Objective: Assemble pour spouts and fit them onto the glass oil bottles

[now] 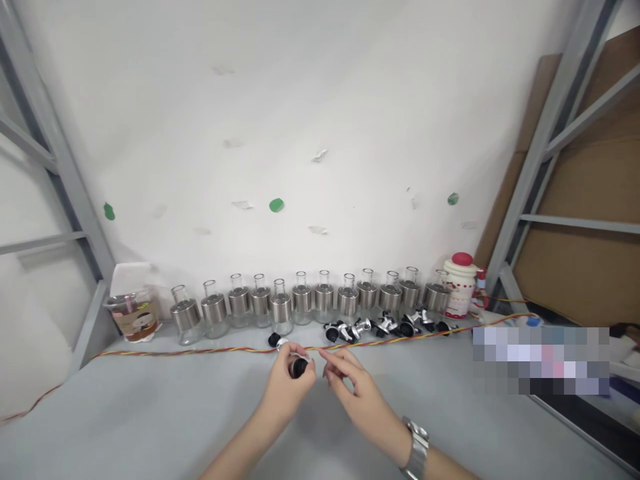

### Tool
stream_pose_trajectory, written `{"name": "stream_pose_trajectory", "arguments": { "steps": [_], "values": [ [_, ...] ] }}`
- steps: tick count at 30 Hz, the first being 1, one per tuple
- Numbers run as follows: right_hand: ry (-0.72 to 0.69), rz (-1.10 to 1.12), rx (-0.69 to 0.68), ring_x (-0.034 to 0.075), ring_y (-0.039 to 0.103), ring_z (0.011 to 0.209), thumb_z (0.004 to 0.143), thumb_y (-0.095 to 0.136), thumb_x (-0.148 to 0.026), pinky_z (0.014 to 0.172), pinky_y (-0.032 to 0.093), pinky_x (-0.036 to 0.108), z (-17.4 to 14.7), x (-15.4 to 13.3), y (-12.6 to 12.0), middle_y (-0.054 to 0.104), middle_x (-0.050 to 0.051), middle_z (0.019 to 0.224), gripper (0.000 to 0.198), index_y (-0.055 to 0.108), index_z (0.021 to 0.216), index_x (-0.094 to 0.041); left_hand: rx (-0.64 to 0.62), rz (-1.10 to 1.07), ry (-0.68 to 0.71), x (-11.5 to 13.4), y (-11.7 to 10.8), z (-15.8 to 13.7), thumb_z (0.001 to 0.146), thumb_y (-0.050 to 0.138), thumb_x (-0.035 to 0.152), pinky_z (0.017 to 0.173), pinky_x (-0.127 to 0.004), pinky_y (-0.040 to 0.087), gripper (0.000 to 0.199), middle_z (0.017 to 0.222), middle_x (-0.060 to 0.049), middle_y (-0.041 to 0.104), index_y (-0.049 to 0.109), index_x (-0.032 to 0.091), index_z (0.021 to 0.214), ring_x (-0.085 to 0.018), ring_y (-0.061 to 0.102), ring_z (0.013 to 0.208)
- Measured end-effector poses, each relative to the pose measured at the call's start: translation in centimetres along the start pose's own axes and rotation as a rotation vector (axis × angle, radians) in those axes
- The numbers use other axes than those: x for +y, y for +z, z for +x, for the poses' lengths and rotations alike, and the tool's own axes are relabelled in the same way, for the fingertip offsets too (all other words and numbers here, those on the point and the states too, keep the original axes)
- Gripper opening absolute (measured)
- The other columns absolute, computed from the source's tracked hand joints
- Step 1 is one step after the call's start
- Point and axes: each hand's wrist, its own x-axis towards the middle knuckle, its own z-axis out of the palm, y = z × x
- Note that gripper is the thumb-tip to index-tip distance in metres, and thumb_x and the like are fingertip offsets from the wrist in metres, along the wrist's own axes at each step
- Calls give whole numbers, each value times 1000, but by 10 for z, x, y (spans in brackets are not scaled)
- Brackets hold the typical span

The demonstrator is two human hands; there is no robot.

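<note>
My left hand [294,375] is closed around a black and silver pourer top [299,367], its round black end facing me. Just to the right, my right hand [350,381] has its index finger stretched out and the others bent, with nothing visible in it. A metal watch is on that wrist. Beyond the left fingers another black and silver pourer top [275,340] lies on the table. More pourer tops [361,328] lie in a loose row behind my right hand. Glass bottles [281,308] with steel sleeves and bare necks stand in a line along the wall.
A twisted red and yellow cord [215,350] crosses the grey table [165,407] between my hands and the bottles. At the left stands a clear plastic cup [134,319]. A white jar [459,288] with a red lid stands at the right, near a metal frame [525,167].
</note>
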Motion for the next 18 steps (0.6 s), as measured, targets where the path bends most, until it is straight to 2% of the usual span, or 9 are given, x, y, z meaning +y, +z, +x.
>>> {"name": "stream_pose_trajectory", "arguments": {
  "steps": [5, 8, 14, 18],
  "values": [
    [-1, -14, -5, 14, 50, 80, 83, 42, -19, 76, 42, 27, -1, -1, 0, 50, 3, 87, 34, 53, 115, -24, 20, -27, -33, 2, -1, 1, 67, 60, 37, 42, -20, 27, 23, 50, 7, 48, 47, 20, 75, -8, 39, 41],
    [-2, -16, -4, 14, 50, 79, 84, 42, -19, 75, 43, 27, -1, -2, -1, 51, 3, 88, 33, 54, 114, -24, 14, -15, -7, 2, -1, 2, 67, 60, 41, 42, -20, 28, 26, 52, 6, 50, 48, 19, 72, -8, 40, 41],
    [3, -14, -17, 14, 51, 79, 83, 42, -17, 74, 44, 27, -2, 2, 1, 50, 4, 88, 33, 55, 112, -24, -39, 142, 127, -9, -1, -1, 68, 59, 31, 51, -22, 33, 16, 57, 5, 52, 48, 19, 70, -11, 46, 51],
    [-7, -11, -23, 14, 52, 79, 83, 43, -18, 74, 44, 27, -2, 1, 1, 50, 3, 88, 31, 55, 111, -24, -94, 124, 104, -14, -1, 0, 66, 60, 26, 51, -21, 33, 13, 52, 6, 49, 48, 19, 66, -10, 45, 49]
  ]
}}
